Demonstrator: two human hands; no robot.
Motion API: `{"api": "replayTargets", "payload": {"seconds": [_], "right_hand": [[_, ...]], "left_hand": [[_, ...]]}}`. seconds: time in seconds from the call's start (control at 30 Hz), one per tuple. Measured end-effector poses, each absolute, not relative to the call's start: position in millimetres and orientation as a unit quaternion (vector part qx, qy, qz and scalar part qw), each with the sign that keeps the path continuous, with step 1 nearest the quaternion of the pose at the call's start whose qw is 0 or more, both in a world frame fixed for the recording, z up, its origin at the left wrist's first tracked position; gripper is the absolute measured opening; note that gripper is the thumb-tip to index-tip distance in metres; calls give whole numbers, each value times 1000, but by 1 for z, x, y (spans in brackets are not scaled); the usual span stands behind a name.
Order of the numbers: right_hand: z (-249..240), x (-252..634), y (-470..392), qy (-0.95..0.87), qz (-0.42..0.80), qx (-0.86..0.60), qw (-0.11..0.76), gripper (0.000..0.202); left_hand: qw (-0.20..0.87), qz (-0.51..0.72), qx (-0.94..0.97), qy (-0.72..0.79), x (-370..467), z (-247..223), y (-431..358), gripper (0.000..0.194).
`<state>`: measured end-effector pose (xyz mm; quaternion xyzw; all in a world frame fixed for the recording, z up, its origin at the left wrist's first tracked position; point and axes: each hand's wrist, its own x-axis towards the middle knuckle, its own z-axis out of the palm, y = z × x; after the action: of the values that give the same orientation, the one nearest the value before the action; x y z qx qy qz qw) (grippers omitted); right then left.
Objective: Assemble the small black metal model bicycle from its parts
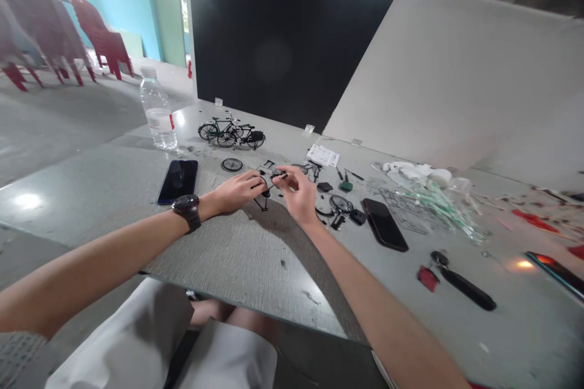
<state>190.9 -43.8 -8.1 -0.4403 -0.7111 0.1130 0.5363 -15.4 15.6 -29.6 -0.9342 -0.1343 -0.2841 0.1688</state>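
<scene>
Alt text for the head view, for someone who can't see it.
Left hand and right hand handle small black model-bicycle parts over a table. Two miniature bicycles stand beyond; loose parts lie to the right.

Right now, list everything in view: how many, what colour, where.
Table: one, grey, centre
Held part: one, black, centre
Model bicycles: two, green and black, back left
Loose wheels: at least two, black, mid-table
Bicycle parts: many, mostly black, centre right
Phones: two, dark, left and right
Device: one, dark, right edge
Handled object: one, black and red, right
Papers: some, white, back
Plastic heap: one, white and green, right
Bottle: one, clear, back left
Panels: two, black and white, behind
Chairs: several, red, left
Watch: one, black, left wrist
Shorts: one pair, pale, below table
Arms: two, bare, lower half
Legs: two, bare, bottom
Hands: two, bare, centre
</scene>
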Motion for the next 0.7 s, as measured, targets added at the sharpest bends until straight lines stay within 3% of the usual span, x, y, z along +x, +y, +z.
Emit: {"api": "replayTargets", "payload": {"seconds": [0.23,0.47,0.7], "right_hand": [[-7,191,-45,-759,121,-419,483,33],[-10,191,-40,-724,176,-425,514,21],[-11,191,-39,-710,159,-444,523,24]], "left_hand": [[144,-297,-936,-125,-15,-30,16,22],[173,-303,-929,-121,-14,-26,12,22],[204,-300,-927,-90,-14,-26,13,23]]}}
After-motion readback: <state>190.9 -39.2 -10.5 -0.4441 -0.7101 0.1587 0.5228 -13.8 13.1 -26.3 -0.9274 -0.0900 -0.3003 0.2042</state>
